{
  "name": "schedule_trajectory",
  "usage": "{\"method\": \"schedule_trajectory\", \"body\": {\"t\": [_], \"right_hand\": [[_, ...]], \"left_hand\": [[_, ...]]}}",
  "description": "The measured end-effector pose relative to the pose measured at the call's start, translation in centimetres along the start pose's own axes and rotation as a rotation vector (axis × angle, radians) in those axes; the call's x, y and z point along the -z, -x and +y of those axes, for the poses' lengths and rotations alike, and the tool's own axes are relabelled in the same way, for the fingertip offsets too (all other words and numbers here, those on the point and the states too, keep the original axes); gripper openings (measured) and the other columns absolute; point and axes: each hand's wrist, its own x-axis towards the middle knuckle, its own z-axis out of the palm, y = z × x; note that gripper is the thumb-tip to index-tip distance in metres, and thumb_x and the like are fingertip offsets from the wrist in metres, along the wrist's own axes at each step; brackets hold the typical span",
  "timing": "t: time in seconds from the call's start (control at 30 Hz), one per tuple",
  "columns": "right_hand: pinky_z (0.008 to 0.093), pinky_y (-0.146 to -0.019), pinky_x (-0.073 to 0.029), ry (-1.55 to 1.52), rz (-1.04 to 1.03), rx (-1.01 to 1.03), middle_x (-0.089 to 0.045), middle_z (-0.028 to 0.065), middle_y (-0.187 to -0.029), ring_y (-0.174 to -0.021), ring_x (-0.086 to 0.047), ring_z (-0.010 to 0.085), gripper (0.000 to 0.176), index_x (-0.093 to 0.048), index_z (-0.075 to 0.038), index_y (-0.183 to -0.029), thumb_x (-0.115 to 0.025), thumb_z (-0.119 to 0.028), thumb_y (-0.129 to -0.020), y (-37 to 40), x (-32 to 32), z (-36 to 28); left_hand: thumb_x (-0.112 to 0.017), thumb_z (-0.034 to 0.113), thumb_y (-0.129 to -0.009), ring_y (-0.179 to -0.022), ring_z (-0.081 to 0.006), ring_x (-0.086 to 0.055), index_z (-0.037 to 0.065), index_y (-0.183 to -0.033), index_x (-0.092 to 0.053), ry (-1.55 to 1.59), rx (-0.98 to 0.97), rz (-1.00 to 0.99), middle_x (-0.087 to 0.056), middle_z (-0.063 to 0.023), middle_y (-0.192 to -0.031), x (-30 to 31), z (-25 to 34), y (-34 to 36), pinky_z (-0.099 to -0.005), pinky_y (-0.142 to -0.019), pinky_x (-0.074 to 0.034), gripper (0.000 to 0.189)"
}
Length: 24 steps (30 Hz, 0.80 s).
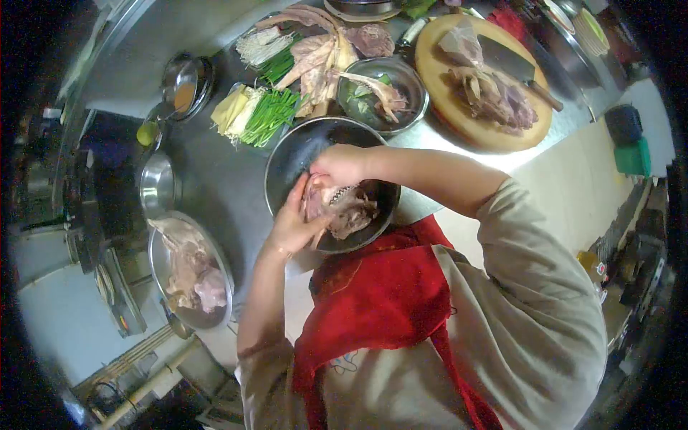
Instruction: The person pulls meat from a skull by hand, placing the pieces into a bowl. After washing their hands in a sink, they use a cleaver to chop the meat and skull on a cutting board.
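A dark round bowl (287, 156) stands at the table's near edge, just in front of the red apron. Inside it lies a piece of meat (352, 221), with a paler, pinkish piece (315, 199) to its left. My left hand (290, 223) wraps round the left side of the pinkish piece, thumb toward the middle of the bowl. From above, my right hand (342, 165) reaches in with its fingers curled down against the top of the same piece. Its fingertips are partly hidden.
Behind the bowl are a glass bowl (419, 89), sliced greens (269, 118) and more meat (315, 61). A round cutting board (448, 129) at the right holds meat and a cleaver (505, 59). At left stand a metal bowl (158, 185) and a meat tray (228, 287).
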Motion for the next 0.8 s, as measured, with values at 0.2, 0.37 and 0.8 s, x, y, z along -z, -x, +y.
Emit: {"method": "schedule_trajectory", "body": {"t": [0.2,0.37,0.8], "right_hand": [[0.0472,-0.067,-0.048,-0.003,0.085,0.034,-0.064,0.0173,-0.078,-0.075,-0.062,0.0396,0.022,-0.063,-0.006,-0.082,-0.064,-0.029,-0.081,0.0,0.6,0.6],[0.0449,-0.065,-0.049,0.177,0.433,0.1,-0.064,0.0137,-0.074,-0.073,-0.063,0.0342,0.024,-0.063,-0.009,-0.079,-0.065,-0.033,-0.08,0.9,0.5,-0.6],[0.046,-0.076,-0.05,-0.007,-0.13,-0.124,-0.064,0.0247,-0.092,-0.087,-0.063,0.0416,0.051,-0.056,0.0,-0.101,-0.066,-0.045,-0.08,4.5,0.5,-3.0]], "left_hand": [[-0.074,0.017,-0.074,-0.088,-0.0201,-0.065,0.0,-0.118,-0.055,-0.127,0.054,0.154,-0.066,-0.0146,-0.1,1.2,-7.3,-3.6,-0.0329,-0.08,-0.05,0.051],[-0.061,-0.001,-0.085,-0.09,-0.0139,-0.061,0.003,-0.117,-0.055,0.651,0.152,0.224,-0.063,-0.0035,-0.102,0.0,-7.3,-4.0,-0.0277,-0.079,-0.05,0.033],[-0.063,0.011,-0.088,-0.076,-0.0133,-0.062,0.002,-0.098,-0.066,0.329,0.225,0.4,-0.066,-0.0045,-0.086,-0.1,-4.0,-2.9,-0.0298,-0.065,-0.05,0.013]]}}
